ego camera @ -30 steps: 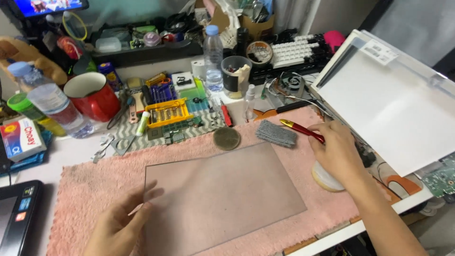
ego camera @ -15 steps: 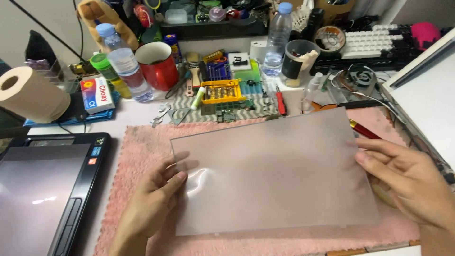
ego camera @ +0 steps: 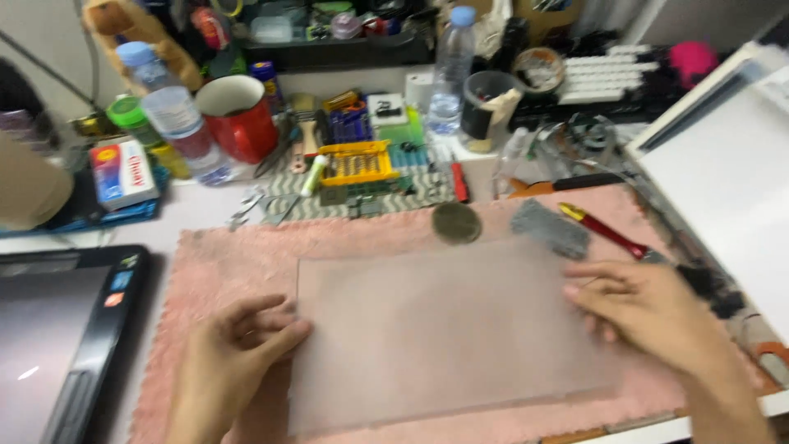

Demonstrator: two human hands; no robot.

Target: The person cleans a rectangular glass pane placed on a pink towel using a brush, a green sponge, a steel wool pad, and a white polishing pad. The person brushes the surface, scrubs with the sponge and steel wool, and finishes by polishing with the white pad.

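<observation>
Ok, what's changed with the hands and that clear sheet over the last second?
The right hand left the towel's right edge and took the sheet by its right edge. The left hand kept the left edge. The sheet, lifted half a second ago, lies lower over the pink towel.

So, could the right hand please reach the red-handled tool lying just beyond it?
Probably yes: the right hand rests on the translucent sheet, and the red-handled tool lies uncovered on the pink towel just beyond its fingers.

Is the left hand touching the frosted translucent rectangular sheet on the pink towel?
Touching: the head view shows the left hand's fingers on the frosted sheet's left edge.
</observation>
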